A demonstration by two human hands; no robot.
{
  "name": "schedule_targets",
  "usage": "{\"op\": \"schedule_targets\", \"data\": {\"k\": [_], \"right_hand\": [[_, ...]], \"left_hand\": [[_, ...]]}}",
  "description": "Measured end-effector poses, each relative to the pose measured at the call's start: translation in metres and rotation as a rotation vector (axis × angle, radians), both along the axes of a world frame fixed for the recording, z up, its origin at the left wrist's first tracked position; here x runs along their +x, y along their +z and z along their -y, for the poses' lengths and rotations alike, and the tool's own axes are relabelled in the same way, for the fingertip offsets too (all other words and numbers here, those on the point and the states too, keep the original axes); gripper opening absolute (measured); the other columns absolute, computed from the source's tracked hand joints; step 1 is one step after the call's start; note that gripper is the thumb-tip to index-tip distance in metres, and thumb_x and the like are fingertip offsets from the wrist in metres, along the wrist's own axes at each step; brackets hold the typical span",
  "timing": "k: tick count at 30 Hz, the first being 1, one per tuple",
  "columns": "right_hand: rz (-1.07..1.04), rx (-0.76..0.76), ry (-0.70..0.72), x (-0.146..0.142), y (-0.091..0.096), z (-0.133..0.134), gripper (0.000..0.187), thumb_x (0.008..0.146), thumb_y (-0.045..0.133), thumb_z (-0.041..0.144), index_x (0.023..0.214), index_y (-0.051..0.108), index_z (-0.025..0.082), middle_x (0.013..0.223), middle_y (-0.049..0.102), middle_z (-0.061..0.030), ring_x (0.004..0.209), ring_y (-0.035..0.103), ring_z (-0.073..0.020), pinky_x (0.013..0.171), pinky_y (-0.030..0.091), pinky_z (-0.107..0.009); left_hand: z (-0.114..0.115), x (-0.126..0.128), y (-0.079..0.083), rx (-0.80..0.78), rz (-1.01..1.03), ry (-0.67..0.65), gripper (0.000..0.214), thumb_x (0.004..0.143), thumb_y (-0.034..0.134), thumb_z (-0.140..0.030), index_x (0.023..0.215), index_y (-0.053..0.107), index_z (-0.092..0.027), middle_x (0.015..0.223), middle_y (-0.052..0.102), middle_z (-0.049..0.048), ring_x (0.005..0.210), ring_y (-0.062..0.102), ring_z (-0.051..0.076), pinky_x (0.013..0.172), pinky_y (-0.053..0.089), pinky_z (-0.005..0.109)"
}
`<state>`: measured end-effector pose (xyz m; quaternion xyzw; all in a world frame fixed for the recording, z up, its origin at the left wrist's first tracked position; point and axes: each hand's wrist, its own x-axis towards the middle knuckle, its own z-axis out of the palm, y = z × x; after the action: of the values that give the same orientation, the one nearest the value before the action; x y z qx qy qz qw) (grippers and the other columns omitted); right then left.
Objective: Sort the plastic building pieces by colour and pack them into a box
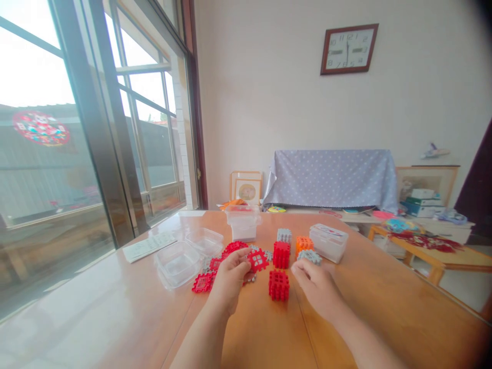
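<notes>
Left hand (231, 274) pinches 1 red tile (259, 260) by its edge, above table (265, 333). Right hand (315, 279) curled at gray tile (309, 255); can't tell if gripped. 2 red stacks (279, 285) between, gaps either side.

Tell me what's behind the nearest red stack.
Behind the nearest red stack stands another red stack, then a gray stack; the gray one's lower part is covered.

On the desk (269, 338) before you, a near tile stack (279, 285) stands between your left hand (232, 271) and right hand (317, 282), with a far tile stack (282, 254) behind it. Loose tiles (203, 282) lie left of both, a container (178, 264) further left, paper (149, 247) beyond that. Tubs (243, 228) stand behind the loose tiles; a box (330, 246) sits behind your right hand.
</notes>
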<state>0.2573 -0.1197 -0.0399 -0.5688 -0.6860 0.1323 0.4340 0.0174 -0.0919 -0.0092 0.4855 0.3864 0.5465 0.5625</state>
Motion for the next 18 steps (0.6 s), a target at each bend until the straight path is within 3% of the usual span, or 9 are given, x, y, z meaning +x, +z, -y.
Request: {"op": "schedule_targets", "data": {"k": [4, 8, 12, 18], "right_hand": [[-0.042, 0.063, 0.061, -0.01, 0.004, 0.005, 0.027, 0.094, 0.05, 0.046, 0.103, 0.063, 0.024, 0.085, 0.067, -0.003, 0.078, 0.061, -0.019, 0.073, 0.047, -0.03], [0.012, 0.144, 0.028, -0.018, 0.006, 0.009, 0.04, 0.087, 0.062, 0.043, 0.122, 0.058, 0.026, 0.107, 0.066, -0.0073, 0.092, 0.063, -0.0218, 0.087, 0.049, -0.036], [0.041, 0.144, 0.033, -0.025, 0.008, 0.012, 0.046, 0.083, 0.068, 0.041, 0.125, 0.055, 0.027, 0.118, 0.063, -0.0081, 0.103, 0.062, -0.0238, 0.093, 0.05, -0.039], [0.061, 0.153, 0.052, -0.03, 0.008, 0.013, 0.044, 0.082, 0.068, 0.039, 0.123, 0.057, 0.027, 0.12, 0.061, -0.0094, 0.103, 0.063, -0.0254, 0.092, 0.052, -0.041]], "left_hand": [[0.009, 0.012, 0.002, -0.065, 0.139, -0.066, 0.041, 0.066, 0.074, -0.022, 0.104, 0.059, -0.018, 0.08, 0.061, -0.0006, 0.071, 0.062, 0.013, 0.073, 0.052, 0.029], [0.013, 0.018, 0.002, -0.108, 0.198, -0.09, 0.038, 0.063, 0.078, -0.018, 0.092, 0.054, -0.019, 0.08, 0.062, -0.0017, 0.071, 0.063, 0.012, 0.075, 0.053, 0.03], [0.015, 0.022, 0.001, -0.134, 0.188, -0.108, 0.035, 0.066, 0.076, -0.02, 0.089, 0.051, -0.019, 0.072, 0.06, -0.0037, 0.064, 0.061, 0.01, 0.073, 0.053, 0.029], [0.018, 0.026, 0.0, -0.152, 0.13, -0.14, 0.034, 0.068, 0.076, -0.025, 0.087, 0.048, -0.021, 0.069, 0.061, -0.0046, 0.061, 0.062, 0.01, 0.066, 0.049, 0.025]]}}
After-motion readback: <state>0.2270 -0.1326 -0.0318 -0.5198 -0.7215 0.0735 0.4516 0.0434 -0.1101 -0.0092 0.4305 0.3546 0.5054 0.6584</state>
